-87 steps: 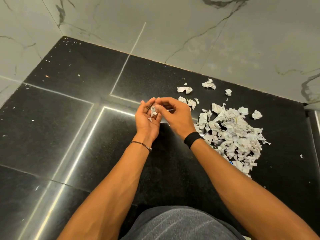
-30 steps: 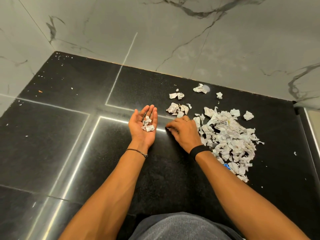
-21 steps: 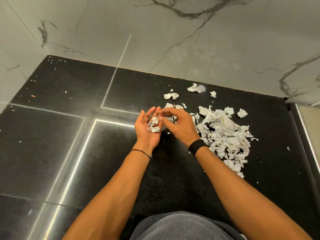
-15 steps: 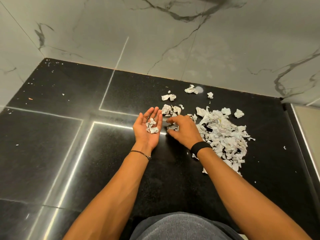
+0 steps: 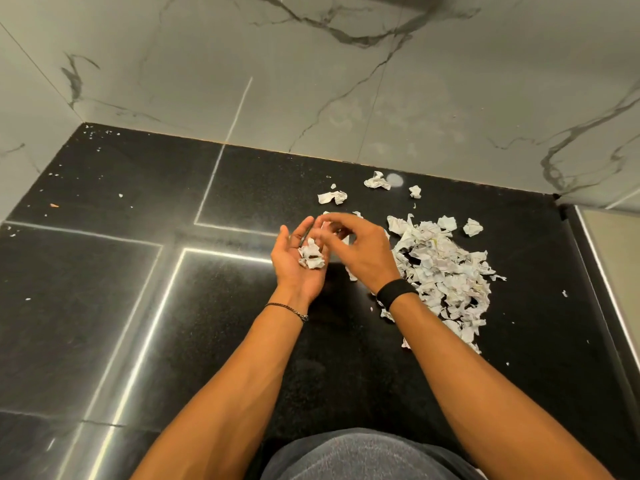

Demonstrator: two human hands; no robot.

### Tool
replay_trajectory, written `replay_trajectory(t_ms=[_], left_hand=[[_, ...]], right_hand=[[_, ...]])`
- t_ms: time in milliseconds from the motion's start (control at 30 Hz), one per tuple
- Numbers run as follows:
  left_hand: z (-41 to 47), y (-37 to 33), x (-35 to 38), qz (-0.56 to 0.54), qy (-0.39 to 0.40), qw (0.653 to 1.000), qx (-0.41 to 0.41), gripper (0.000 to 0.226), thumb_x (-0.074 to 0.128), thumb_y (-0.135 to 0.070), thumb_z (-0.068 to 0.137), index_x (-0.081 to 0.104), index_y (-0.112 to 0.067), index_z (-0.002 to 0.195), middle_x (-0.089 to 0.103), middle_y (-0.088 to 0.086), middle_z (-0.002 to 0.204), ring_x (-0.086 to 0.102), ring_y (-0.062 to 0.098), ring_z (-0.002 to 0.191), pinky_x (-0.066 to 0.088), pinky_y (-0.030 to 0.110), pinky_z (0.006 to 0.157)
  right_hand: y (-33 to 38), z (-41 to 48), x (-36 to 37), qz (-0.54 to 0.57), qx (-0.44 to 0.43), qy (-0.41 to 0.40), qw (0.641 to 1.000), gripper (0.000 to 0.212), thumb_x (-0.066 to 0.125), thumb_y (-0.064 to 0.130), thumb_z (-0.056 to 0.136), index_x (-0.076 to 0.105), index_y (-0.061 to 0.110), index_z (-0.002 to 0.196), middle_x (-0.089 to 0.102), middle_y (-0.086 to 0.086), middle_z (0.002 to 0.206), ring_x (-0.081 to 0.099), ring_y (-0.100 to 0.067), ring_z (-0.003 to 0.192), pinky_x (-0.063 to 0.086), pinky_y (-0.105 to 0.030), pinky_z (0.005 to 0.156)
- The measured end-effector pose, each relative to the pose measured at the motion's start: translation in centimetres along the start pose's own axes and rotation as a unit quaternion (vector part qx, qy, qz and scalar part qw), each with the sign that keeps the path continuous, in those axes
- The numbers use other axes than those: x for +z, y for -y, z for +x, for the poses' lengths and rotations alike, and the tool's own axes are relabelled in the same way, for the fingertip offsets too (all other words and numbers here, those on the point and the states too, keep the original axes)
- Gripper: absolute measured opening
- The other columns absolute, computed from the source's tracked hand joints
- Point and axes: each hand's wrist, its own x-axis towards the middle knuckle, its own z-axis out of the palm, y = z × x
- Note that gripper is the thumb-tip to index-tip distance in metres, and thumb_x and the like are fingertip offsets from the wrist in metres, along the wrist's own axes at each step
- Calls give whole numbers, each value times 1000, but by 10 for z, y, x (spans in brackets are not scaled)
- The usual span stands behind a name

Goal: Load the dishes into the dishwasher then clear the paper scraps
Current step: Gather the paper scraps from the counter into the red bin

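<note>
My left hand (image 5: 292, 271) is held palm up over the black stone surface (image 5: 114, 299), its fingers loosely straight, carrying a small heap of crumpled paper scraps (image 5: 311, 258). My right hand (image 5: 365, 254) hovers just right of it with its blurred fingertips bunched over the left fingers, pinching a small scrap. A large pile of torn white paper scraps (image 5: 446, 271) lies on the surface to the right of my right wrist. No dishes or dishwasher are in view.
Loose crumpled scraps lie behind the pile: one (image 5: 332, 196), another (image 5: 377, 181), a third (image 5: 415, 191). Tiny paper flecks dot the far left corner. Grey marble walls (image 5: 311, 81) close the back and left. A raised edge (image 5: 595, 271) bounds the right side.
My right hand has lifted off the surface beside the pile and swung left over my left palm. The heap in the left palm has grown across the frames.
</note>
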Motion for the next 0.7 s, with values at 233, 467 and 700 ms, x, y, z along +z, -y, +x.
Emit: replay_trajectory(t_ms=[233, 467, 700], left_hand=[[6, -12, -4, -3, -17, 1000, 18, 49, 40, -39, 108, 67, 1, 117, 71, 21, 123, 72, 32, 109, 55, 39, 98], [3, -16, -8, 24, -39, 999, 19, 46, 44, -37, 107, 66, -1, 123, 71, 19, 124, 69, 30, 117, 53, 39, 103], [8, -8, 1, 54, -42, 998, 7, 45, 47, -37, 105, 64, -2, 127, 67, 21, 131, 64, 33, 124, 49, 41, 109]], right_hand=[[-43, 16, 8, -353, 48, 43, 933, 26, 68, 43, 90, 69, 25, 108, 72, 5, 99, 61, -24, 102, 39, -41, 87], [-47, 1, 15, -361, 2, -30, 932, 8, 63, 27, 92, 69, 25, 97, 71, 6, 91, 59, -22, 92, 28, -38, 81], [-9, 2, 7, -81, -34, -66, 994, 15, 72, 31, 90, 72, 25, 104, 71, 15, 93, 62, -3, 94, 49, -29, 87]])
